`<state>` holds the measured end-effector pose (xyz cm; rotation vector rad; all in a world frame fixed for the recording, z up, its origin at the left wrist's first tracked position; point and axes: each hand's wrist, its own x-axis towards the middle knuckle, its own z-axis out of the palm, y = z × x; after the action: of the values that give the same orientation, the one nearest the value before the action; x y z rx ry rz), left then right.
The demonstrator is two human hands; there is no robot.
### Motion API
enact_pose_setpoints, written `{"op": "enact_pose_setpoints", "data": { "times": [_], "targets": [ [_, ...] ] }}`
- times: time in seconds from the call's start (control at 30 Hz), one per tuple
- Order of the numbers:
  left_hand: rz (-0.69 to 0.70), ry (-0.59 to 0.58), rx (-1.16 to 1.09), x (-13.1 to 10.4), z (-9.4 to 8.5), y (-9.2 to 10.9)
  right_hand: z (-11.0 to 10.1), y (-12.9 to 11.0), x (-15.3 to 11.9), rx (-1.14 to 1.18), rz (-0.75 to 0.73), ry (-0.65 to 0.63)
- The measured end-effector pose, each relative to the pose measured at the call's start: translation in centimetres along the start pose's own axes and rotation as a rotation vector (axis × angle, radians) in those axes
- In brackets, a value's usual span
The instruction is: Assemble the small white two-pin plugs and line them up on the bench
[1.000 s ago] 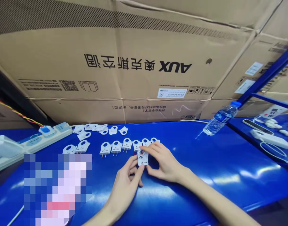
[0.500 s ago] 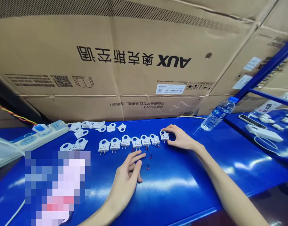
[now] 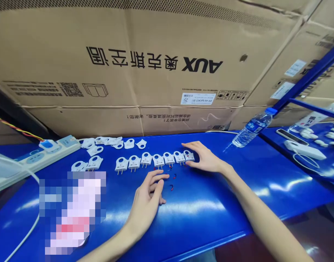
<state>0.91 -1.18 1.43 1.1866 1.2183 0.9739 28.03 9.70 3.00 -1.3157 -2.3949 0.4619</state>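
Several white plugs with ring-shaped tops and two metal pins lie in a row across the blue table [image 3: 210, 211]. At the row's right end is a white plug [image 3: 189, 155]. My right hand [image 3: 206, 157] is beside it, thumb and forefinger apart around its right side, with no grip on it. Lower down, my left hand [image 3: 146, 198] hovers or rests with loosely bent, parted fingers and holds nothing visible. Its fingertips are close to small red-and-black pieces [image 3: 172, 187] scattered below the row, too small to make out.
More white plug parts [image 3: 94, 162] lie at the back left, near a power strip [image 3: 57, 150]. A blurred-out pinkish item [image 3: 74, 214] is at front left. A water bottle [image 3: 250, 129] leans at right by a blue frame [image 3: 305, 78]. A large cardboard box [image 3: 145, 32] stands behind.
My right hand has set the last plug down beside the row and opened its fingers. My left hand has hardly moved. The view has shifted slightly.
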Motion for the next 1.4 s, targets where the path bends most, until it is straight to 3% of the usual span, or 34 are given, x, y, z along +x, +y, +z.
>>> {"op": "enact_pose_setpoints", "data": {
  "times": [0.13, 0.3, 0.53, 0.67, 0.8, 0.97, 1.2, 1.4],
  "targets": [
    [0.001, 0.028, -0.017, 0.2, 0.1, -0.3, 1.6, -1.7, 0.3, -0.034, -0.069, 0.013],
    [0.026, 0.027, -0.012, 0.4, 0.1, -0.4, 2.7, -2.0, 0.5, -0.072, -0.077, 0.022],
    [0.030, 0.048, -0.016, 0.3, 0.1, -0.5, 2.6, -2.2, 0.7, -0.023, -0.137, 0.191],
    [0.012, 0.022, -0.022, 0.4, 0.1, -0.3, 3.1, -4.2, 0.4, 0.008, -0.229, 0.310],
    [0.012, -0.019, -0.028, 0.4, 0.1, -0.3, 4.8, -7.2, -0.3, 0.020, -0.350, 0.352],
    [0.014, -0.023, -0.025, 0.7, 0.2, -0.6, 5.5, -9.0, -0.8, -0.003, -0.438, 0.257],
    [-0.005, 0.055, -0.017, 0.9, 0.1, -0.2, 1.2, -5.4, -0.5, -0.183, -0.142, 0.086],
    [-0.023, 0.053, -0.002, 0.8, 0.0, -0.1, 0.0, -4.1, -0.5, -0.330, -0.100, -0.066]
  ]
}}
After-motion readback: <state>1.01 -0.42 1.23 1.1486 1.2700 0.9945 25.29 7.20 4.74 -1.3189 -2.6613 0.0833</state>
